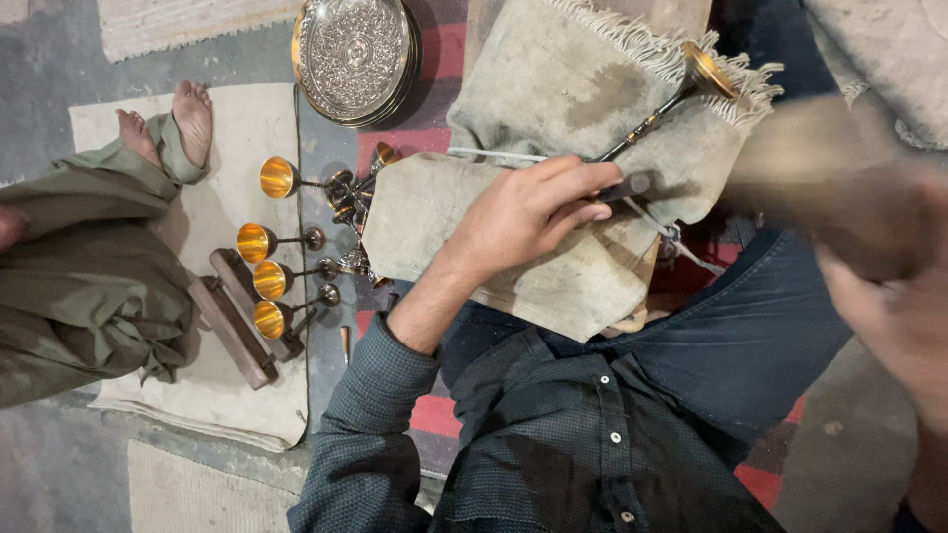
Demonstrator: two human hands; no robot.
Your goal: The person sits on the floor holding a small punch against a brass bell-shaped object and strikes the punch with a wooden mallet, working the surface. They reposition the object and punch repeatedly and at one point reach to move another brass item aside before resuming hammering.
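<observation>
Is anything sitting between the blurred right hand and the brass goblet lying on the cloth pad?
Nothing visible does. The goblet lies across the grey cloth pad, with the left hand pinching a dark tool at its base. The right hand is motion-blurred beside the cup end, with only bare cloth showing between them.

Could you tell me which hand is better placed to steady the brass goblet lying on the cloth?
Left, probably: the left hand rests on the cloth, gripping a dark tool beside the goblet stem; the right hand is blurred, off aside.
</observation>
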